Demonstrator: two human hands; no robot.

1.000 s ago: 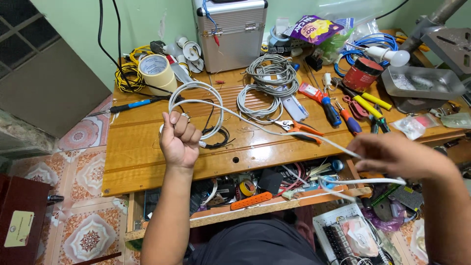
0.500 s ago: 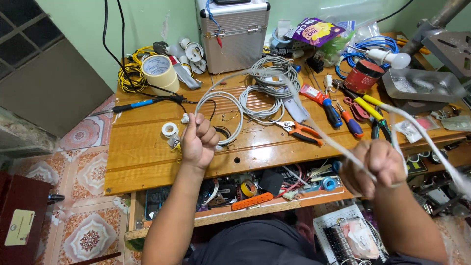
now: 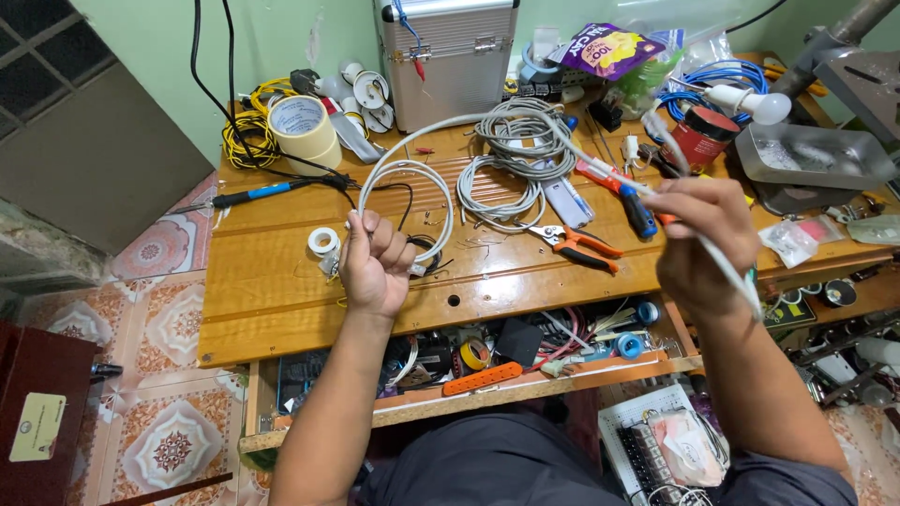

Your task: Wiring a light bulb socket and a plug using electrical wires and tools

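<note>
My left hand (image 3: 377, 264) is a closed fist over the wooden workbench (image 3: 272, 290), gripping a loop of white cable (image 3: 405, 192). The cable arcs up from the loop, crosses the bench and runs to my right hand (image 3: 705, 239), which is raised and pinches the same cable between its fingers. The free end trails down past my right wrist. A small white tape roll (image 3: 323, 242) lies just left of my left fist.
Grey cable coils (image 3: 511, 155), orange-handled pliers (image 3: 574, 245), a blue-handled screwdriver (image 3: 623, 195), a masking tape roll (image 3: 302, 126), a soldering iron (image 3: 253, 194), a silver case (image 3: 450, 56), a metal tray (image 3: 811, 159) and a bulb (image 3: 755, 103) crowd the bench. A cluttered drawer (image 3: 506, 361) hangs open below.
My right hand rose from below the bench edge to above the bench, carrying the cable. The loop in my left fist grew wider and my left hand shifted slightly right.
</note>
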